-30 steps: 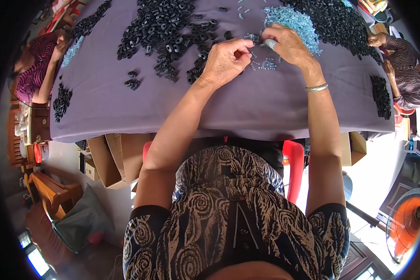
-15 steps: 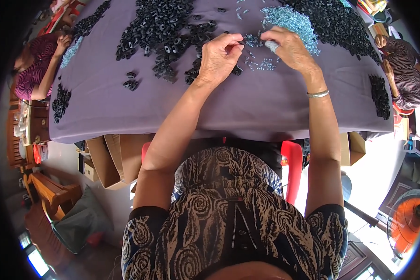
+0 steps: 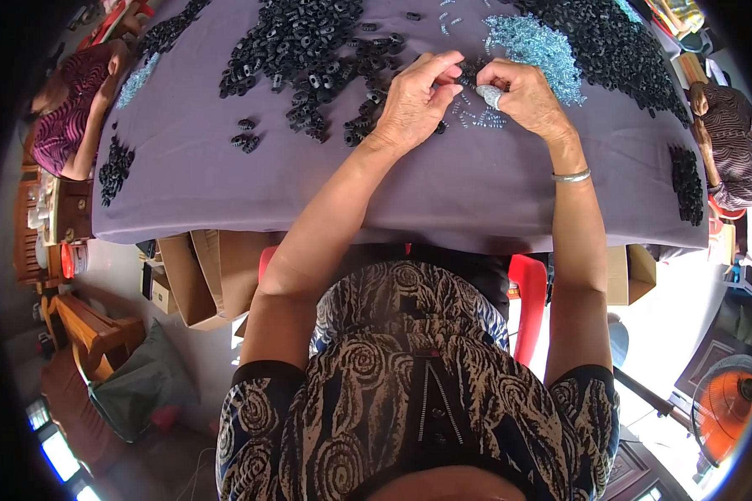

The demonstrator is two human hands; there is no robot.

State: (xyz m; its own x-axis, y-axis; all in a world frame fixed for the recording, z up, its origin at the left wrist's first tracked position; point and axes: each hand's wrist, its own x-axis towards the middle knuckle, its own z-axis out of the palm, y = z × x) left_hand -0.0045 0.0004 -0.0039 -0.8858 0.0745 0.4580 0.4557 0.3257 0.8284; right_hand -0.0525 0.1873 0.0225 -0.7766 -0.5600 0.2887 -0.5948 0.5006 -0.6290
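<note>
While both forearms reach up from the lower edge, the left hand [image 3: 414, 100] and right hand [image 3: 522, 96] meet near 12 o'clock over the purple tablecloth [image 3: 309, 184]. The right hand's fingertips are pinched together on a small pale blue-grey piece [image 3: 490, 95]; the left hand's fingers are curled close just beside it, but what they grip cannot be told. A silver bangle [image 3: 571, 176] sits on the right wrist.

Beyond the hands:
- a scatter of small pale blue parts [image 3: 533, 46] at 1 o'clock;
- a large heap of small black parts [image 3: 305, 50] at 11 o'clock;
- a second black heap [image 3: 614, 50] at 1 o'clock.

Judged from these large loose heaps, most of the work remains. No finished batch can be identified.
</note>
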